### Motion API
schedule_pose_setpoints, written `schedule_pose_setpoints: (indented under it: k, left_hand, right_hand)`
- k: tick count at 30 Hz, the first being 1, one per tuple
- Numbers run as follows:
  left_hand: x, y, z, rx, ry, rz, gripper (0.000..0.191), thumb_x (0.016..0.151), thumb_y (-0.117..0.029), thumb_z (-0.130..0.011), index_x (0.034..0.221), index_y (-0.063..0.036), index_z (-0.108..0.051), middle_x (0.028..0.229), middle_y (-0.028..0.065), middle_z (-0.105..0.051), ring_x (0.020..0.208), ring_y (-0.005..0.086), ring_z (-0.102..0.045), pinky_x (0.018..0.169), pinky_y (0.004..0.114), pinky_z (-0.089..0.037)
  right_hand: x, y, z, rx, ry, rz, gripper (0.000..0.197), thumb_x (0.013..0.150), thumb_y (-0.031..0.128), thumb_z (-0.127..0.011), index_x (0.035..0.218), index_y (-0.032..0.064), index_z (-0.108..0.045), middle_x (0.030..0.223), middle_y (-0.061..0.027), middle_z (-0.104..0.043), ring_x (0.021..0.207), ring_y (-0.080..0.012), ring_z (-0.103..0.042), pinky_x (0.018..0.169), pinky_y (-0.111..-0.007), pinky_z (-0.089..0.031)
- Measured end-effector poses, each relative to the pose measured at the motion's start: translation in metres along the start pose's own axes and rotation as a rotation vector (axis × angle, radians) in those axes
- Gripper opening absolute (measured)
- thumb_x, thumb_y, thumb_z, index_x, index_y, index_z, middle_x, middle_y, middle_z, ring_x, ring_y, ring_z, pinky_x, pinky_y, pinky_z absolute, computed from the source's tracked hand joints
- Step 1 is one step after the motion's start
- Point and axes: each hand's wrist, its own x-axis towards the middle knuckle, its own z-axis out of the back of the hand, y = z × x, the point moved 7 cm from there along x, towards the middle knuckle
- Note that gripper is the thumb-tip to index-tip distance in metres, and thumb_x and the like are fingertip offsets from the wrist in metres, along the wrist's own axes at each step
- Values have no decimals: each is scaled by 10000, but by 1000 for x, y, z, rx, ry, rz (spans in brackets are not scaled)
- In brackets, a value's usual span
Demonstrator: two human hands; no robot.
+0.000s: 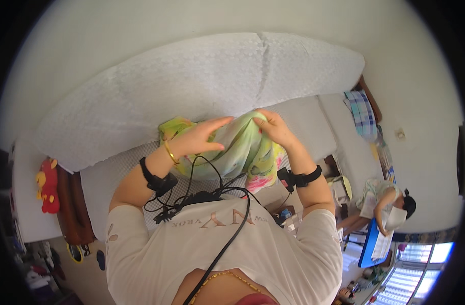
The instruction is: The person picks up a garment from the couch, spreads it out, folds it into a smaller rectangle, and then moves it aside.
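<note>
A thin green, yellow and pink floral cloth (232, 160) hangs in loose folds before me, over the seat of a sofa (114, 183). My right hand (272, 127) pinches the cloth's upper edge between thumb and fingers. My left hand (202, 139), with a gold bangle at the wrist, is held over the cloth's left part, its thumb and fingers apart and nothing gripped between them. The cloth's lower middle is partly hidden behind black cables (221, 187). Each forearm wears a black strap with a small device.
A white textured cover (179, 76) drapes the sofa back. Left, a red plush toy (49, 187) lies by a brown armrest (74, 206). At right are a plaid cloth (362, 114) and a person (385, 206) at a blue desk (369, 244). Cables hang across my chest.
</note>
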Motion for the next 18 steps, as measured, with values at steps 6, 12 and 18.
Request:
schedule_pose_setpoints:
  k: [6,12,18]
  left_hand:
    - [18,22,-35,-101,143,192,635,695,-300,-688,1206,-19,-436,1137,139,-529,1046,263,-497,942,356,-331]
    - [35,87,-60,278,177,211,572,699,-337,-663,1142,-24,-480,1079,149,-544,1005,295,-503,933,393,-309]
    - [28,149,-27,320,143,531,365,755,-276,-600,1029,-46,-532,987,140,-581,908,267,-549,787,372,-397]
  right_hand:
    - [-4,36,21,229,126,195,173,879,167,-485,919,27,-579,733,21,-541,623,-53,-458,570,-211,-399]
    - [-46,20,172,411,-344,401,267,901,211,-466,1002,-21,-551,767,-24,-572,614,-70,-488,556,-203,-391]
    - [-62,-24,287,421,-737,246,242,899,245,-496,915,11,-556,772,-28,-587,649,-91,-509,575,-218,-408]
